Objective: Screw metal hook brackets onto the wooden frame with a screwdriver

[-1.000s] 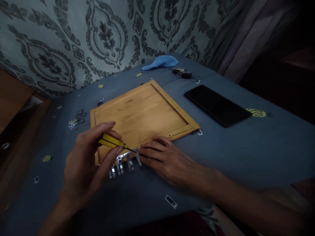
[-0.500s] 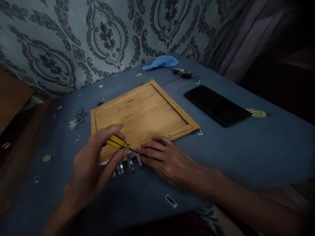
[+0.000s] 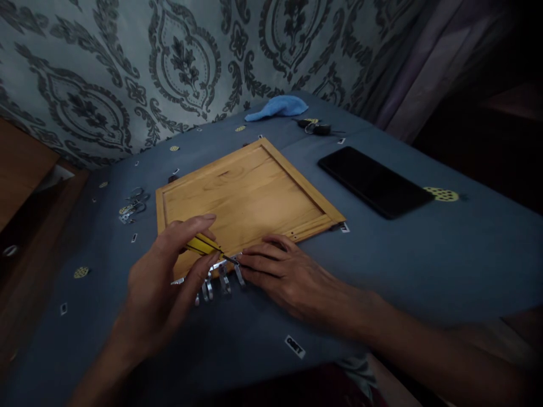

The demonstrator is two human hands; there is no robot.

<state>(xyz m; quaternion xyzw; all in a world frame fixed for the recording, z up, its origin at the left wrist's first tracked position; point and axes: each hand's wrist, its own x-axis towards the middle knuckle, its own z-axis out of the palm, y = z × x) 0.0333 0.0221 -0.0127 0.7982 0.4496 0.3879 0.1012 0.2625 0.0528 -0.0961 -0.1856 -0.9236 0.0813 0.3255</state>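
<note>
My left hand (image 3: 163, 277) is closed round the yellow handle of a screwdriver (image 3: 203, 245), thumb and fingers on opposite sides. Its dark shaft slants down to the right, the tip at a shiny metal hook rail (image 3: 218, 265). The rail lies along the near edge of a framed wooden panel (image 3: 224, 198), its several curved hooks hanging past that edge. My right hand (image 3: 284, 271) lies over the rail's right end, fingertips pressed together beside the screwdriver tip. Its thumb is hidden, and I cannot make out a screw under the tip.
A black phone (image 3: 375, 182) lies right of the panel on the blue tablecloth (image 3: 382, 265). Behind are a blue cloth (image 3: 278, 107) and a small dark object like keys (image 3: 314, 128). Metal hooks or rings (image 3: 134, 204) lie at left. A patterned curtain (image 3: 186, 62) hangs behind the table.
My left hand has shifted very slightly, and the screwdriver handle looks a little rotated, its tip at the same spot. The right hand, panel and rail stay put.
</note>
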